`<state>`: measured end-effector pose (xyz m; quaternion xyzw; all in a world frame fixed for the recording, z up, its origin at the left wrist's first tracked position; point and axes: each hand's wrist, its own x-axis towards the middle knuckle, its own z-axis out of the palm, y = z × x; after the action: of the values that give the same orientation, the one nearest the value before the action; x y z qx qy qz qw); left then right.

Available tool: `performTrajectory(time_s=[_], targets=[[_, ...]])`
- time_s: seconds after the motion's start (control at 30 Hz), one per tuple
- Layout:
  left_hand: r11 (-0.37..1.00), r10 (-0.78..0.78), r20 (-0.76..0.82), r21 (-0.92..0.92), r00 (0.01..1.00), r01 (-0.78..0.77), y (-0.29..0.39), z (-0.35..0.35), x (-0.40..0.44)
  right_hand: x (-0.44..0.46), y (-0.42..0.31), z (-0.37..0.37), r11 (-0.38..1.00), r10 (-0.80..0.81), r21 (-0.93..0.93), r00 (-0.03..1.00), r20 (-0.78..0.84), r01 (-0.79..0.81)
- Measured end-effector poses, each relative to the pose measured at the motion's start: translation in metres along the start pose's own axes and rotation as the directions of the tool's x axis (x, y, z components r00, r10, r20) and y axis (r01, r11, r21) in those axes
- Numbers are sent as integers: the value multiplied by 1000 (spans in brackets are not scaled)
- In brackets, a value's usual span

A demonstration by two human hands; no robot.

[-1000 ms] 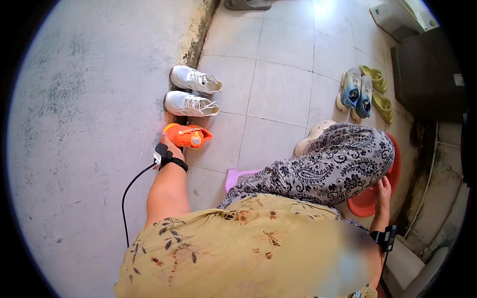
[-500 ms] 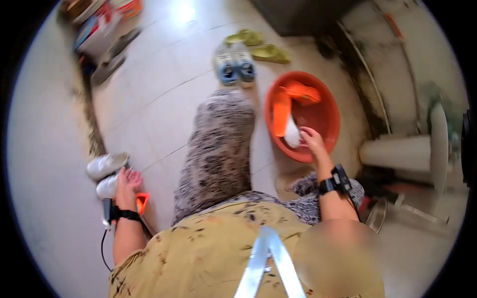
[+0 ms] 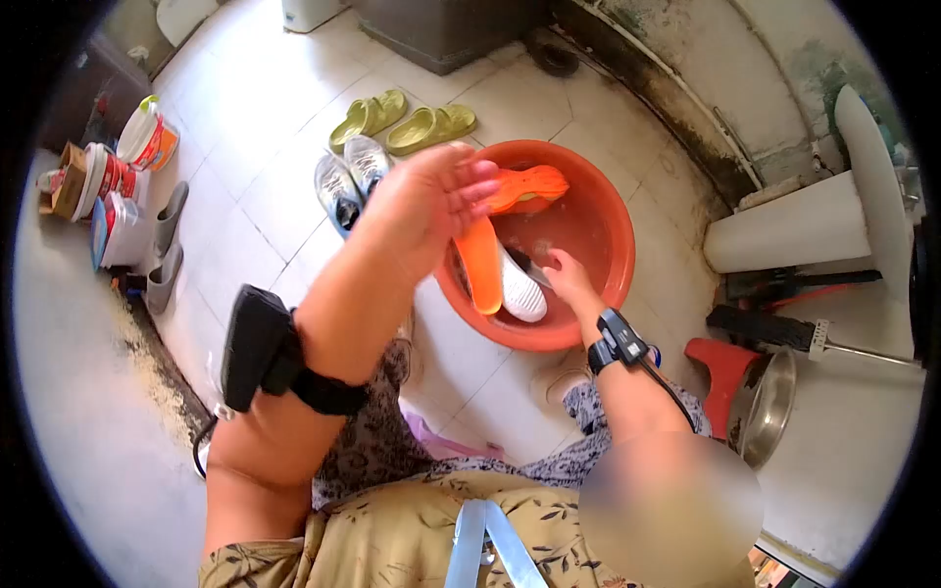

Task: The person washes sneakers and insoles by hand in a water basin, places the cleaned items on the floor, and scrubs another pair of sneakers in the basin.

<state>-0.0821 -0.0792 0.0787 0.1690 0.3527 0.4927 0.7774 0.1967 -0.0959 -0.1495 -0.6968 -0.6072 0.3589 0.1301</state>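
Orange insole (image 3: 479,272) and white ridged sole (image 3: 524,300) are seen side by side in the near half of the red basin (image 3: 624,245), where they could be jostled by the right hand (image 3: 573,281), half-curled close by, its hold impossible to tell. Beyond, an orange shoe piece (image 3: 534,186) could be knocked by a low sweep of the left hand (image 3: 429,201), loosely open and apparently empty.

Exposure bright overall. Strongest glare on floor tiles (image 3: 279,64), upper left, washing out grout there. Shadows soft; dark box (image 3: 431,34) at top loses detail. Heavy fisheye: wall (image 3: 686,39) bows at right, black vignette rounds the corners. Basin (image 3: 610,245) reads fairly sharp, left hand (image 3: 431,201) slightly soft. Smooth blurred patch hides part of the shirt (image 3: 392,519), lower right.
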Motion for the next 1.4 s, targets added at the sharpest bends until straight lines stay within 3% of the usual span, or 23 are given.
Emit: performTrajectory(time_s=[0.03, 0.1, 0.17, 0.2, 0.33, 0.37, 0.43, 0.6, 0.67, 0.77, 0.9, 0.93, 1.03, 1.13, 1.2, 1.37, 1.4], targets=[[1000, -13, 23, -15, 1000, 14, -7, 6, 11, 12, -8, -2, 981, -133, -152, 990, -48, 124], [1000, -20, -3, 4, 1000, 20, -17, 5, 25, 39, -25, -7, 954, -199, -234, 980, -30, 186], [999, -33, -223, 13, 974, 37, -21, 0, 30, 71, -45, -12, 884, -285, -360, 955, 89, 297], [999, -42, -249, 11, 968, 47, -15, 5, 29, 93, -42, -1, 822, -335, -463, 939, 78, 332], [993, 74, -125, 99, 989, -62, -9, 16, 33, 144, -50, 30, 624, -490, -636, 861, 133, 454], [992, 69, -125, 110, 990, -55, -9, 17, 34, 149, -51, 32, 634, -488, -629, 864, 126, 450], [994, 0, -141, 105, 990, 15, -10, 17, 34, 152, -47, 37, 675, -313, -649, 933, 178, 351], [991, -15, -87, 130, 996, 26, -14, 26, 34, 133, -23, 53, 689, -303, -663, 948, 100, 291], [995, -27, -88, 97, 996, 36, -15, 30, 34, 119, -6, 67, 767, -303, -608, 951, -62, 205], [996, -44, -89, 79, 995, 51, -20, 33, 34, 109, -11, 58, 770, -252, -593, 966, 59, 237], [985, -55, -43, 161, 998, 61, -26, 29, 34, 121, 10, 30, 598, -480, -744, 877, -35, 298], [984, -67, -56, 163, 996, 75, -27, 30, 34, 127, 17, 22, 554, -438, -780, 899, 25, 292], [990, -76, -34, 120, 996, 80, -30, 31, 39, 131, 18, 7, 608, -265, -768, 963, 40, 200], [988, -111, -73, 97, 991, 118, -30, 35, 42, 126, 39, 11, 644, -292, -725, 954, 61, 244], [981, -160, -72, 99, 984, 167, -32, 37, 43, 118, 51, 19, 673, -100, -734, 994, 37, 95], [977, -196, -39, 82, 980, 198, -38, 39, 40, 100, 52, 29, 643, 9, -766, 1000, -10, -14], [974, -200, -39, 105, 979, 203, -39, 37, 40, 102, 53, 29, 719, 98, -694, 995, 33, -48]])
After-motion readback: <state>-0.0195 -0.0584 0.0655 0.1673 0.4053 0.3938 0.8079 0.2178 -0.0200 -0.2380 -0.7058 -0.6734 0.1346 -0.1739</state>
